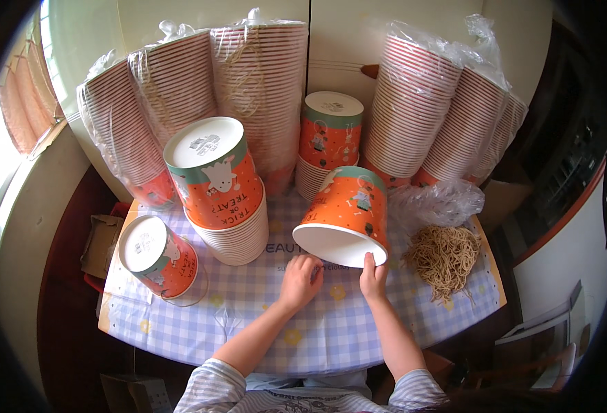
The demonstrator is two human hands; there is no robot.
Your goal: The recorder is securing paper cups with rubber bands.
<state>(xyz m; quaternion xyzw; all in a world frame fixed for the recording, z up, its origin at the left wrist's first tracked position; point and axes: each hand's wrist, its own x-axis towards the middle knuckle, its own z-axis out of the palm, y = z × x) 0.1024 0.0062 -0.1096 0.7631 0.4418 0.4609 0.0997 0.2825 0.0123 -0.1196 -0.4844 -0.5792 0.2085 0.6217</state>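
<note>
Orange bucket [348, 203]: R hand [373, 277] pinches rim [383, 255]; L hand [299, 279] half-curled, contents unclear. Keep pinch light w/o denting.

My table, crowded with buckets and cord.
The table [499, 294] in front of me wears a blue-and-white checked cloth [334, 337] with yellow flowers and dark lettering, a strip of wood showing at the sides. To my left, one orange bucket [179, 265] stands upside down, its thin cord handle [206, 286] drooping beside it. Just behind, a stack [224, 182] is upside down too; a second stack [327, 141] stands farther back, near the middle. Plastic-wrapped stacks [259, 89] line the rear, on both sides; some bases are hidden from me. On my right, tangled cords [444, 258] lie beside crumpled clear plastic [441, 203].
</note>
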